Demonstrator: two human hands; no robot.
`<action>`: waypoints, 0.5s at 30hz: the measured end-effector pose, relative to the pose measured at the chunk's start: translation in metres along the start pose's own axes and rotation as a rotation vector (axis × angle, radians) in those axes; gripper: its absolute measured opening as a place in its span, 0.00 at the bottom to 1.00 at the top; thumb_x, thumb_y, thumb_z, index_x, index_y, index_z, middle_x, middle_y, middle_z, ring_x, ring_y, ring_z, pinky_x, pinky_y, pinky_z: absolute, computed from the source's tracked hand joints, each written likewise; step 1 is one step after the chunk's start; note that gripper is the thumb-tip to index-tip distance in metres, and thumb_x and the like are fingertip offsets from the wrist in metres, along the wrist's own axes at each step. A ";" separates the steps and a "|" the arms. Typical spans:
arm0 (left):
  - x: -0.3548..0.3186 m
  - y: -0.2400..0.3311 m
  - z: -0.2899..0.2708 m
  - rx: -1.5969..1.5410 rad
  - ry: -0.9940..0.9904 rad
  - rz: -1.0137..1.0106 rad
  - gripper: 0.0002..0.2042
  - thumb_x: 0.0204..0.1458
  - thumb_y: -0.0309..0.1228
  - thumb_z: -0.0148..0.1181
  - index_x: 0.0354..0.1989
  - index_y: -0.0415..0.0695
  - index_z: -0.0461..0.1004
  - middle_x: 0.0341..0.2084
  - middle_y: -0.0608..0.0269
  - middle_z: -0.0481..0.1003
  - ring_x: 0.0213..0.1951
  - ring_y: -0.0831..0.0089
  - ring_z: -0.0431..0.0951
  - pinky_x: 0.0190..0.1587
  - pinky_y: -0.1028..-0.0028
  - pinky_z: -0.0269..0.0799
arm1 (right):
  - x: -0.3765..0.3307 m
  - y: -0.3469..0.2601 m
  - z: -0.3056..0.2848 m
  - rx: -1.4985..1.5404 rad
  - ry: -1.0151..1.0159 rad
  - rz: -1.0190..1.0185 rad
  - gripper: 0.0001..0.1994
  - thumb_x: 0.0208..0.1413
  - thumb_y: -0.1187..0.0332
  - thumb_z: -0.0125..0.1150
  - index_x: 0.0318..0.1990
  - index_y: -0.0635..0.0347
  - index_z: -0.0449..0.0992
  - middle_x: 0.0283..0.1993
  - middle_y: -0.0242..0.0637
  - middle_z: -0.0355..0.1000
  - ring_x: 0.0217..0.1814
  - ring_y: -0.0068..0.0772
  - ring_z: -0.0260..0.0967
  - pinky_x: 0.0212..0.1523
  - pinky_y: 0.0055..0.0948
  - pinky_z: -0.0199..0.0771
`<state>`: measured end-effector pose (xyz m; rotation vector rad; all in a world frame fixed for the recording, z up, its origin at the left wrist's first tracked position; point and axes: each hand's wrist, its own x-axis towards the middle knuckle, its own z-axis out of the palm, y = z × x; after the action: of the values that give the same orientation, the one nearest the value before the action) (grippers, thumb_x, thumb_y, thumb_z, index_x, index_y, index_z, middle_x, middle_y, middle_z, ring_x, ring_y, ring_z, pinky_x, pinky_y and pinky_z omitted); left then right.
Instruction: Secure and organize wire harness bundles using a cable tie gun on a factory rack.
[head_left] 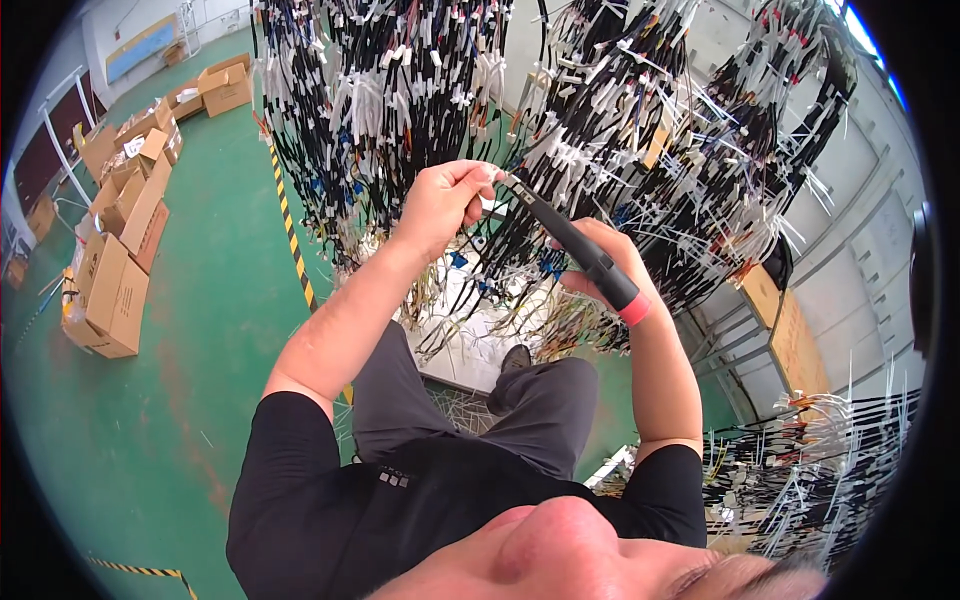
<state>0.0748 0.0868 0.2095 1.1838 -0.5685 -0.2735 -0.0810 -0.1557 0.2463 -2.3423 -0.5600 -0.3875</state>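
Note:
My right hand is wrapped round a cable tie gun, long and black with a red end cap. The tool slants across in front of me, its narrow nose up to the left and the red end by my right wrist. At that nose, the fingers of my left hand are pinched together. A small white piece shows at the fingertips, too small to name. Just beyond both hands hang dense black cable harnesses with white connectors and ties. The trigger side of the tool is hidden by my right hand.
More cable bundles hang at the right, with another mass of wires at lower right. A white board lies below the harnesses. Cardboard boxes stand along the left on a green floor with yellow-black tape.

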 end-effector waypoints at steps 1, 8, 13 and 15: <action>-0.003 0.000 0.002 0.046 0.015 0.044 0.12 0.71 0.33 0.59 0.50 0.38 0.83 0.29 0.71 0.79 0.24 0.86 0.70 0.27 0.80 0.66 | -0.001 0.001 0.003 0.018 0.008 0.010 0.24 0.51 0.62 0.80 0.54 0.59 0.81 0.49 0.37 0.78 0.51 0.39 0.75 0.57 0.36 0.73; -0.006 -0.003 0.004 0.084 0.009 0.095 0.11 0.68 0.29 0.62 0.53 0.36 0.83 0.33 0.66 0.82 0.28 0.83 0.76 0.31 0.79 0.73 | -0.010 -0.006 0.006 0.052 0.049 0.077 0.30 0.47 0.72 0.80 0.60 0.64 0.78 0.41 0.39 0.75 0.42 0.37 0.72 0.47 0.36 0.74; -0.008 -0.011 0.006 0.084 0.018 0.169 0.12 0.67 0.28 0.63 0.54 0.36 0.83 0.33 0.63 0.85 0.29 0.81 0.81 0.34 0.78 0.80 | -0.010 -0.020 0.004 -0.046 0.000 0.056 0.29 0.47 0.69 0.80 0.58 0.64 0.78 0.45 0.39 0.76 0.45 0.39 0.74 0.51 0.36 0.74; -0.012 -0.008 0.012 0.100 0.007 0.187 0.12 0.67 0.27 0.63 0.55 0.36 0.83 0.34 0.63 0.85 0.30 0.80 0.81 0.35 0.78 0.81 | -0.010 -0.021 0.006 -0.105 0.019 -0.004 0.30 0.47 0.67 0.79 0.59 0.66 0.77 0.43 0.42 0.75 0.43 0.44 0.73 0.48 0.37 0.75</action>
<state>0.0589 0.0806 0.2020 1.2181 -0.6884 -0.0818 -0.0997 -0.1408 0.2494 -2.4352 -0.5477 -0.4504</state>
